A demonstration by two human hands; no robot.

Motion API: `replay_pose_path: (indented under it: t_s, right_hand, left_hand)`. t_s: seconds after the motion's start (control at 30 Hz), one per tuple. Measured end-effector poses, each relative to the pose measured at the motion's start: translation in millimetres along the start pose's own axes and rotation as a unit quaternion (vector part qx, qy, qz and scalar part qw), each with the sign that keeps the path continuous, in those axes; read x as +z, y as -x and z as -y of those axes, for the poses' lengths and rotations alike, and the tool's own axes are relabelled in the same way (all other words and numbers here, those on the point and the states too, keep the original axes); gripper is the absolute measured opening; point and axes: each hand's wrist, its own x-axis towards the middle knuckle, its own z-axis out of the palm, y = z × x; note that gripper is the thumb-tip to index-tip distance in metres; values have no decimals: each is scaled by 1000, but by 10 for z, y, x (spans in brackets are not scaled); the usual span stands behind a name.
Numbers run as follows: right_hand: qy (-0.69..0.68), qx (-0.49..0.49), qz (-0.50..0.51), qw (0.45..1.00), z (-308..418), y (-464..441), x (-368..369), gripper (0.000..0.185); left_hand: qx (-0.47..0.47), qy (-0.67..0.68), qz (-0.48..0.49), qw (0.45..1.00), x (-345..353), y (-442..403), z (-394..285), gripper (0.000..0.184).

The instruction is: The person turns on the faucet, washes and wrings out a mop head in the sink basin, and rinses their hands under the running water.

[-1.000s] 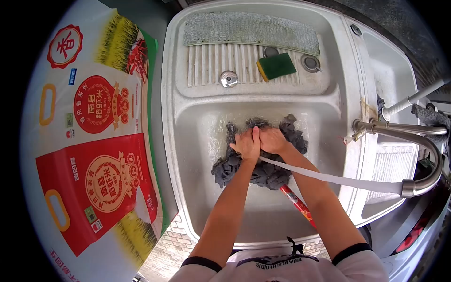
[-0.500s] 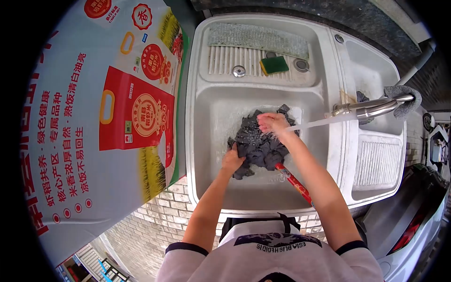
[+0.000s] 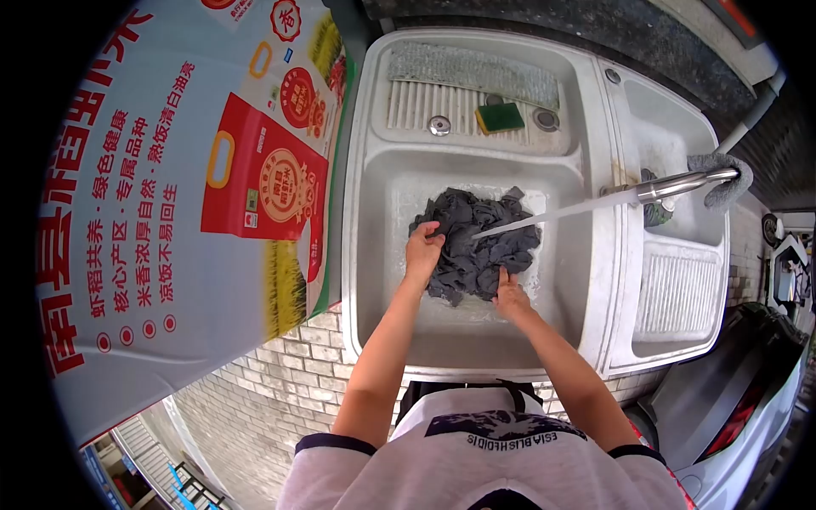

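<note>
A soaked dark grey cloth lies bunched up in the large basin of the white sink. At its left edge my left hand has fingers and thumb closed on a fold. My right hand is closed at the cloth's lower right edge, its fingertips partly hidden against the fabric. From the metal faucet on the right, a stream of water lands on the middle of the cloth, between and above the hands.
A green and yellow sponge, a metal drain cap and a grey textured strip are on the ribbed upper ledge. To the right is a smaller basin with a ribbed board. A large printed panel stands left.
My right hand has left the water stream and moved down to the cloth's lower edge. My left hand has shifted up along the left edge. The red stick no longer shows in the basin.
</note>
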Motion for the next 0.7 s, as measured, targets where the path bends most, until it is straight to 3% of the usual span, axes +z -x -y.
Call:
replay_pose_path:
  t_s: [0.1,0.2,0.3,0.33,0.37,0.47,0.6,0.7]
  right_hand:
    - [-26,3,27,999,-50,46,48,73]
    - [-99,-19,18,995,-79,93,-58,73]
    - [-166,-59,-16,984,-115,247,-212,71]
    - [-181,-85,-36,979,-132,302,-262,69]
    - [-195,-111,-56,973,-141,351,-309,68]
    - [-398,-25,87,913,101,697,-936,55]
    - [-497,-83,125,854,169,939,-1307,34]
    - [-551,-71,179,812,232,1151,-1509,35]
  left_hand:
    - [-54,-19,9,998,62,249,732,34]
    - [-38,-90,-21,995,135,452,1423,52]
    - [-204,84,-71,973,146,847,687,73]
    - [-246,183,-32,951,100,791,870,87]
    - [-270,236,-35,933,74,783,850,89]
    - [-351,381,-12,855,49,667,1007,99]
    - [-509,493,-23,705,226,586,693,104]
    - [-261,622,192,714,292,597,454,105]
